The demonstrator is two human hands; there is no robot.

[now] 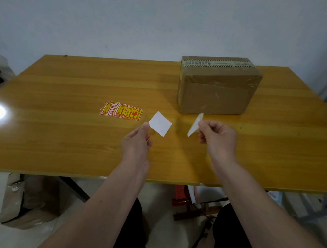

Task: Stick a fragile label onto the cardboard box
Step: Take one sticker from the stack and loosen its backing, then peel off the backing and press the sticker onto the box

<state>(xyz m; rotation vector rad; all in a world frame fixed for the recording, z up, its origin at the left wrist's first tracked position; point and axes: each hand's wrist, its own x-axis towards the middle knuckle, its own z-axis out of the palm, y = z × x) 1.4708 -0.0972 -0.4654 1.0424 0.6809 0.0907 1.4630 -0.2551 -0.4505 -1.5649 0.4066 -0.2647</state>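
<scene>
Head view: the left hand (136, 141) pinches one corner of a flat, square white sheet (160, 126), its blank side facing up, held above the glossy yellow wood-grain table (56, 132). The right hand (215, 138) pinches a second white piece (195, 125), seen nearly edge-on; whether this is label or backing cannot be told. Just beyond the right hand stands the cardboard box (216, 89), rectangular, brown, wrapped in shiny tape. Beyond the left hand lies a fanned stack of fragile labels (121, 110), red and yellow print, flat on the table.
</scene>
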